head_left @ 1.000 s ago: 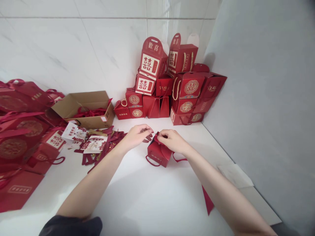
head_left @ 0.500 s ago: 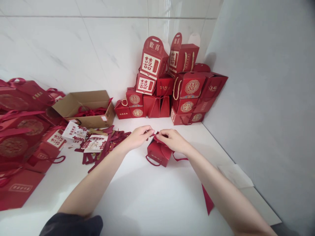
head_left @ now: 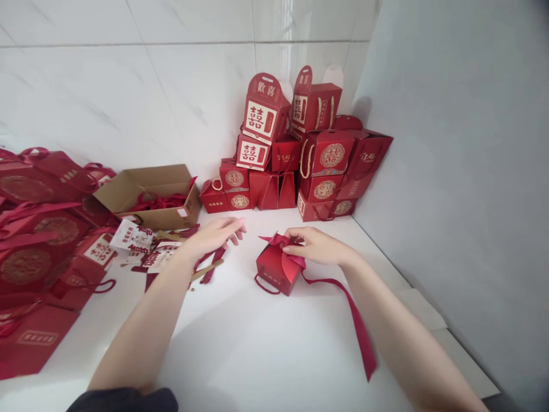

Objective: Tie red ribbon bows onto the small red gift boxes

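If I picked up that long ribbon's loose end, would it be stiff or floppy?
The ribbon is probably floppy, since it curves across the table. It's likely light, because it looks thin. Tugging might shift the small red box too, as the ribbon trails from it.

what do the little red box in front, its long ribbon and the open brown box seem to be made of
Little red box: probably coated card, with crisp folded edges and a slight sheen.
Long ribbon: likely satin-type fabric, softly curving with a faint gloss; the fibre can't be told.
Open brown box: looks like plain cardboard, with matt tan walls.
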### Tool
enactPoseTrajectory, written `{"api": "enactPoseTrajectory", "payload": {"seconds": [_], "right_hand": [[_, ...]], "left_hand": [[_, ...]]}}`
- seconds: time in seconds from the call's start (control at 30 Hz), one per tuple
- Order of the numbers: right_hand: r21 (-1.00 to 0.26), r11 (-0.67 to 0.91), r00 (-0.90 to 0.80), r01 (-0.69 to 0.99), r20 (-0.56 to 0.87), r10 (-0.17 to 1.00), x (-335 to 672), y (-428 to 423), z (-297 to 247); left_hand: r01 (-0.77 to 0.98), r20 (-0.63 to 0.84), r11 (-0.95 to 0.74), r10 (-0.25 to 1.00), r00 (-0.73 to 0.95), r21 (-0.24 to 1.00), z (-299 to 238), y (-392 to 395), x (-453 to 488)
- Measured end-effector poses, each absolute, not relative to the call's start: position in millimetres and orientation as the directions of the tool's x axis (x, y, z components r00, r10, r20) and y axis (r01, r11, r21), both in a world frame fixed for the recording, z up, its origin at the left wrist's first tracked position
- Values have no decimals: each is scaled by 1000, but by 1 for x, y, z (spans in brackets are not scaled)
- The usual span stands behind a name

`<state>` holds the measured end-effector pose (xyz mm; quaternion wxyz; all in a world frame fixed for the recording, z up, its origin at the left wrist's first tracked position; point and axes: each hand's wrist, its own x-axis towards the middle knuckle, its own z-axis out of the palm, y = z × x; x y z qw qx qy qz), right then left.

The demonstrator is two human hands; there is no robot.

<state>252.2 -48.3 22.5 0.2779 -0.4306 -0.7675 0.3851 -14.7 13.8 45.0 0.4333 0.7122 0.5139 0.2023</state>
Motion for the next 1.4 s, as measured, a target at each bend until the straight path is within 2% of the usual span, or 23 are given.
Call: {"api": "enactPoseTrajectory", "payload": {"seconds": [0.17, 0.27, 0.4, 0.5, 0.57, 0.63, 0.67, 0.73, 0.8, 0.87, 0.9, 0.93, 1.0, 1.07, 1.17, 1.3, 1.4], "right_hand": [[-790, 366, -487, 491, 100, 868, 249, -52, 24], [-771, 380, -497, 510, 96, 862, 249, -51, 24], [-804, 360, -503, 473, 89, 860, 249, -48, 19], [-830, 345, -509, 438, 88, 856, 250, -48, 18], [-842, 335, -509, 423, 85, 856, 252, -48, 20], [-841, 331, -499, 427, 86, 862, 256, -49, 25], [-837, 329, -485, 438, 89, 870, 259, -50, 28], [-819, 314, -433, 480, 90, 897, 267, -52, 35], [-786, 270, -356, 556, 68, 932, 275, -54, 40], [-755, 203, -327, 623, -15, 945, 282, -56, 44], [-746, 169, -341, 644, -83, 936, 284, -58, 46], [-739, 138, -366, 659, -155, 918, 285, -59, 47], [-714, 101, -407, 693, -271, 872, 286, -61, 48], [-664, 115, -413, 739, -312, 856, 284, -62, 46], [-654, 193, -462, 732, -268, 845, 282, -60, 41], [-753, 252, -574, 607, -197, 795, 279, -54, 34], [-808, 246, -617, 535, -175, 767, 277, -52, 36]], "left_hand": [[432, -113, -163, 831, 545, 887, 27, -3, 22], [367, -115, -146, 789, 603, 919, 26, -3, 23], [343, -84, -104, 867, 491, 934, 34, 13, 2], [426, -55, -99, 941, 334, 899, 39, 31, -25], [611, -62, -95, 971, 230, 786, 42, 41, -47], [834, -65, -88, 987, 146, 545, 46, 47, -67], [901, -52, -66, 994, 98, 429, 48, 48, -75], [939, -19, -59, 997, 69, 338, 50, 47, -81], [917, -1, -125, 991, 136, 379, 49, 42, -71], [849, -6, -247, 959, 283, 468, 45, 33, -48], [797, -18, -303, 930, 366, 523, 41, 28, -34], [687, -28, -333, 889, 457, 646, 37, 22, -20], [514, -81, -295, 804, 589, 805, 28, 12, 4], [412, -108, -240, 741, 662, 879, 21, 4, 17], [400, -176, -172, 697, 696, 900, 18, -2, 21], [518, -343, -103, 639, 689, 849, 28, -4, 15], [559, -384, -71, 654, 651, 826, 36, -5, 11]]}}
